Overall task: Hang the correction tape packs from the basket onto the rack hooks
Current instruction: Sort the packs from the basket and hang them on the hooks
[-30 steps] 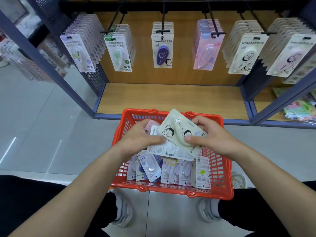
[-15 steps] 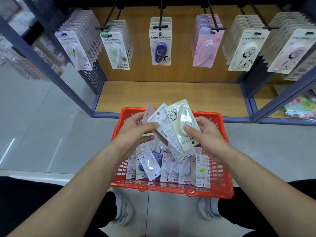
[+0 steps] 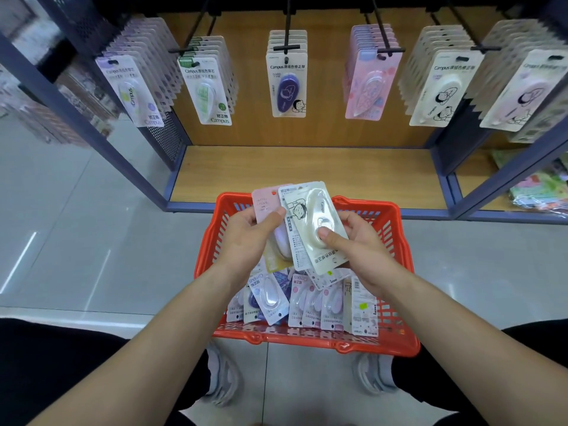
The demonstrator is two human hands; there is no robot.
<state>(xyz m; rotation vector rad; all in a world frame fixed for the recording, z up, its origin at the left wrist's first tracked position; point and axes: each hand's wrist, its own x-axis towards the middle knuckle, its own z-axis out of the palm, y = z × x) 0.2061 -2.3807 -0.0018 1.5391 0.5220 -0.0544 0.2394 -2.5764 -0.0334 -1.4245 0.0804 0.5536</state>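
Observation:
Above the red basket (image 3: 396,241) I hold a fan of correction tape packs. My right hand (image 3: 353,241) grips the front cream pack (image 3: 310,216), thumb pressed on its blister. My left hand (image 3: 246,241) holds the pink pack (image 3: 264,201) and a white pack behind the cream one, thumb on top. More packs (image 3: 304,302) stand in the basket's near half. On the rack, black hooks (image 3: 287,47) carry rows of hung packs, among them a matching cream row (image 3: 439,87) at the right.
The basket sits on the grey tiled floor (image 3: 92,226) between my feet, in front of a low wooden shelf (image 3: 307,176) with blue metal posts (image 3: 92,133). Another shelf with colourful goods (image 3: 541,192) lies at the right.
Both hands have lifted the packs up out of the basket and turned them more upright, with the cream pack sliding to the front under my right thumb. The view has tilted slightly downward.

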